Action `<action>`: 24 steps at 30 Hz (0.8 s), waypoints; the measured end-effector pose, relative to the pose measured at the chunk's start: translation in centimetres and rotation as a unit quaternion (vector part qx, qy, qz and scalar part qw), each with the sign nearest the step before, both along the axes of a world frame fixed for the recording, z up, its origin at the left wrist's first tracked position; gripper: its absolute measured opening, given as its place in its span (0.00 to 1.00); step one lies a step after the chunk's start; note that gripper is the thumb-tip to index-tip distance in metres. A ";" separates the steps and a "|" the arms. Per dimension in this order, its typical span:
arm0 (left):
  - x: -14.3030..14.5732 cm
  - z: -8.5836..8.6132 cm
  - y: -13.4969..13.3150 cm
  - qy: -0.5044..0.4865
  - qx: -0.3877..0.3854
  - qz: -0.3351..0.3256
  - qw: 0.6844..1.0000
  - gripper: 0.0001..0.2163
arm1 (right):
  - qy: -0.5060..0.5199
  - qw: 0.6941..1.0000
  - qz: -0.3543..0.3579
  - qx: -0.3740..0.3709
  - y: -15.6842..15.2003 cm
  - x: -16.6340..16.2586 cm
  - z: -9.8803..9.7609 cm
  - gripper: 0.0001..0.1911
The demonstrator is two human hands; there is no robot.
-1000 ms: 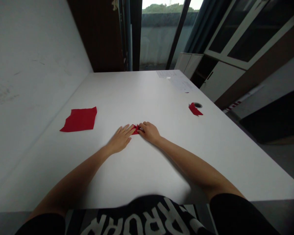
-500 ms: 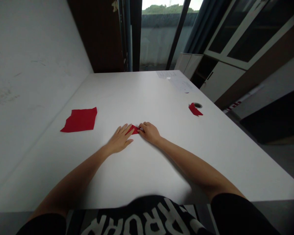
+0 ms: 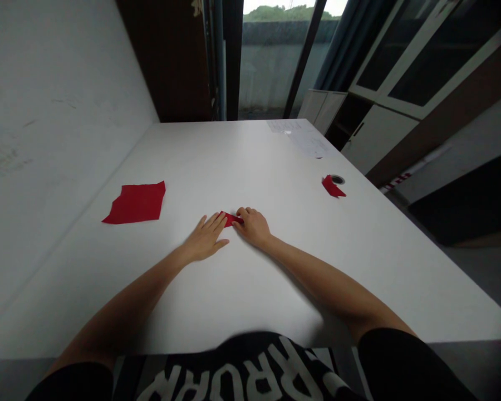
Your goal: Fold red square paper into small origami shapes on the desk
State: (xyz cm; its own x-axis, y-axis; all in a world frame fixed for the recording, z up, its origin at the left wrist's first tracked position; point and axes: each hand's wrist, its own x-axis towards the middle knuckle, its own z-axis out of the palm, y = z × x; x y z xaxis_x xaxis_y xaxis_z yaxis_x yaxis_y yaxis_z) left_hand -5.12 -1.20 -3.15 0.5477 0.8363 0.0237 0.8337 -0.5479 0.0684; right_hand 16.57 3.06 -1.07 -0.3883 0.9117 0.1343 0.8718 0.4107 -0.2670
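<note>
A small folded piece of red paper (image 3: pixel 230 219) lies on the white table (image 3: pixel 242 167) between my hands. My left hand (image 3: pixel 205 240) rests flat beside it, fingers stretched out and touching its left end. My right hand (image 3: pixel 254 225) has its fingers curled and pressed down on the paper's right end. Most of the paper is hidden under my fingers.
A flat red paper square (image 3: pixel 136 203) lies at the left, near the wall. Another folded red piece (image 3: pixel 332 186) sits at the right beside a round cable hole (image 3: pixel 338 179). White sheets (image 3: pixel 304 139) lie at the far right corner. Cabinets stand beyond the table's right edge.
The red paper between my hands has gone from a raised pointed shape to a flatter strip. My left hand slid slightly back; my right hand stayed on the paper.
</note>
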 end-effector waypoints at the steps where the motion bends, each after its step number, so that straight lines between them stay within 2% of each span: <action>1: 0.0 0.0 0.0 0.001 0.000 0.000 1.000 0.35 | 0.001 1.000 -0.002 -0.008 0.0 0.0 0.0 0.15; 7: -0.1 -0.2 0.1 0.006 0.005 0.002 1.000 0.35 | 0.023 0.999 -0.011 -0.026 0.4 0.4 0.0 0.12; 15: 0.2 0.0 0.0 -0.014 0.004 0.003 1.000 0.35 | 0.110 0.993 -0.007 -0.047 0.8 0.5 -0.5 0.09; 24: 0.9 -0.1 -0.1 -0.016 0.011 0.003 1.000 0.35 | 0.066 0.998 0.015 -0.018 0.6 -0.5 -0.6 0.14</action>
State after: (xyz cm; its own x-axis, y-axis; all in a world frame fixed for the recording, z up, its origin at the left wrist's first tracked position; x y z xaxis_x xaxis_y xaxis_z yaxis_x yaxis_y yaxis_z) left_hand -4.26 -1.30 -3.24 0.5413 0.8388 0.0586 0.8347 -0.5444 0.0828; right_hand 16.12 3.68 -1.65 -0.3971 0.9048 0.1536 0.8151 0.4247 -0.3941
